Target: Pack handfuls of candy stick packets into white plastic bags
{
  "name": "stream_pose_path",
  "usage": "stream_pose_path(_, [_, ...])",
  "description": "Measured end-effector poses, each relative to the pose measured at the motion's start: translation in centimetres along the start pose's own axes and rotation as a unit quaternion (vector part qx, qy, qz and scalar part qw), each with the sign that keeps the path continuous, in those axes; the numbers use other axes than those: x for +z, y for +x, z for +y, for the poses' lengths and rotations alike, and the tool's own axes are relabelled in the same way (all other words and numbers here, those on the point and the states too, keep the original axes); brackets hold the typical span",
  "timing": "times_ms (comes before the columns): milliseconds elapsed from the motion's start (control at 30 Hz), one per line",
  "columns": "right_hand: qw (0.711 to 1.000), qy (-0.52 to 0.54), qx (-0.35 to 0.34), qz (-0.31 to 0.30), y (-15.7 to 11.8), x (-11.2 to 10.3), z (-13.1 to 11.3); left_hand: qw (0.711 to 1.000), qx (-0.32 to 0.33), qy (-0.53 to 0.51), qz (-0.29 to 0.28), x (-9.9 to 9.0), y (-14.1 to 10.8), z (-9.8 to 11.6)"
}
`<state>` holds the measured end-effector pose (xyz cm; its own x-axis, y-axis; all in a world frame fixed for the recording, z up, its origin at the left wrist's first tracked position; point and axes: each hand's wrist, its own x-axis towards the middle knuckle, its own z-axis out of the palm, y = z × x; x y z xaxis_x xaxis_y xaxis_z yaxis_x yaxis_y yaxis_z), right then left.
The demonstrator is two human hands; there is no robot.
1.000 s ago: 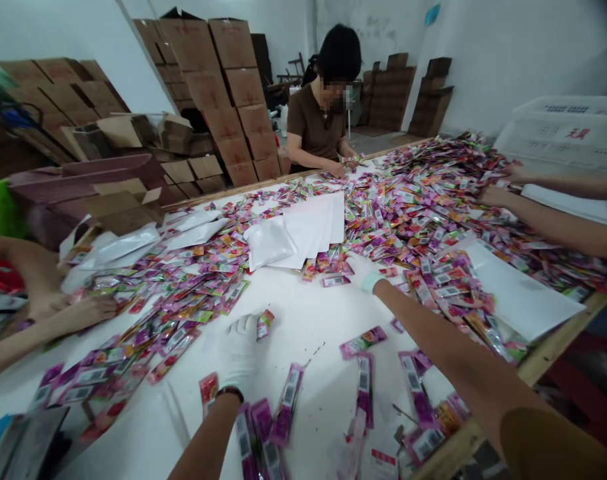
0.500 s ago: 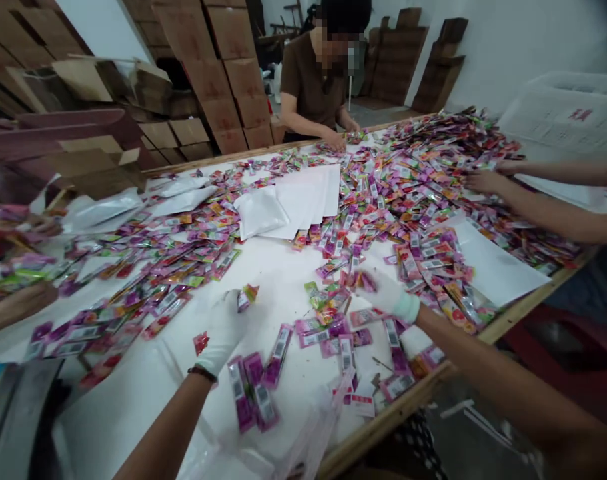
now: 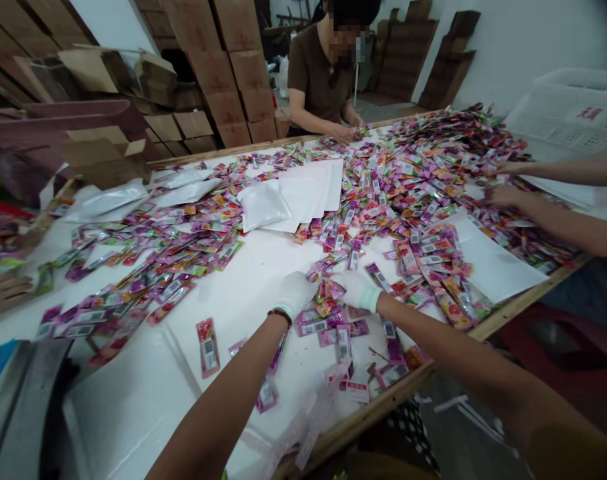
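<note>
White surface with a raw wooden rim [image 3: 263,263], extending around and beyond both hands; its flatness probably lets loose items spread within reach. Broad heap of purple, pink and green printed plastic sachets [image 3: 408,190], beyond and to the right of the hands. Fan of flat white envelopes [image 3: 311,193], beyond the hands, overlapped presumably for easy separation; a puffy white pouch [image 3: 264,205] lies across its left side. White-gloved left hand [image 3: 294,293] and white-gloved right hand [image 3: 354,291], face to face, fingers partly curled, likely to gather from opposite sides. Small cluster of red, yellow and purple sachets [image 3: 327,296], between and touching the hands; grip firmness cannot be told.
</note>
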<state>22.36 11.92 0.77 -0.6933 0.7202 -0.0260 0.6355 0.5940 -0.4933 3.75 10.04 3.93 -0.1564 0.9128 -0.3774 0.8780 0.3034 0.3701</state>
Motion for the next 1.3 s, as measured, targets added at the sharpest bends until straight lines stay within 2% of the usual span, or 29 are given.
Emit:
stream_pose_path(133, [0.993, 0.090, -0.022, 0.078, -1.7, 1.1, 1.4, 1.000, 0.026, 0.000, -0.016, 0.2, 0.4, 0.8])
stream_pose_path(233, [0.963, 0.204, -0.007, 0.178, -2.3, 0.0, 1.9, 0.999, 0.048, -0.015, -0.019, -1.6, -0.3, 0.7])
stream_pose_path(300, [0.946, 0.256, 0.011, 0.200, -2.5, -1.4, 1.9, 0.998, 0.064, -0.024, -0.002, -3.4, -1.4, 0.2])
stream_pose_path(333, [0.946, 0.265, 0.014, 0.184, -2.6, -2.0, 1.8, 0.996, 0.080, -0.027, 0.011, -4.2, -2.3, -0.1])
stream_pose_path(400, [0.967, 0.227, 0.008, 0.112, -2.5, -3.0, 1.3, 0.990, 0.133, -0.033, 0.023, -5.3, -4.4, -0.7])
stream_pose_path(467, [0.988, 0.149, -0.003, 0.032, -2.1, -3.2, 0.5, 0.977, 0.208, -0.036, -0.002, -5.1, -6.6, -1.4])
stream_pose_path(533, [0.995, 0.098, -0.002, -0.014, -1.4, -2.8, -0.4, 0.965, 0.258, -0.006, -0.033, -3.6, -8.5, -1.9])
stream_pose_path(633, [0.996, 0.093, 0.010, -0.016, -0.4, -1.8, -1.5, 0.964, 0.235, 0.121, -0.034, -0.3, -9.6, -2.2])
stream_pose_path(700, [0.995, 0.093, 0.019, -0.011, -0.1, -1.5, -1.8, 0.959, 0.207, 0.191, -0.023, 1.4, -9.6, -2.2])
stream_pose_path(800, [0.995, 0.090, 0.033, 0.001, -0.3, -2.2, -1.4, 0.948, 0.234, 0.214, 0.000, 2.1, -9.3, -2.3])
stream_pose_path(900, [0.995, 0.089, 0.050, 0.019, -1.4, -4.1, 0.2, 0.952, 0.260, 0.154, 0.042, 0.9, -9.5, -3.2])
stream_pose_path(1000, [0.993, 0.083, 0.076, 0.023, -3.6, -5.7, 2.0, 0.972, 0.220, 0.058, 0.064, -1.1, -9.6, -4.3])
stream_pose_path(1100, [0.994, -0.008, 0.102, -0.050, -6.1, -5.9, 2.8, 0.982, 0.177, 0.032, 0.053, -2.2, -8.9, -4.0])
stream_pose_path(1167, [0.986, -0.089, 0.105, -0.095, -7.3, -5.1, 2.4, 0.980, 0.195, 0.036, 0.024, -2.0, -7.9, -3.0])
stream_pose_path(1300, [0.980, -0.152, 0.093, -0.087, -8.0, -3.5, 1.2, 0.966, 0.224, 0.124, -0.035, -0.2, -5.9, -0.9])
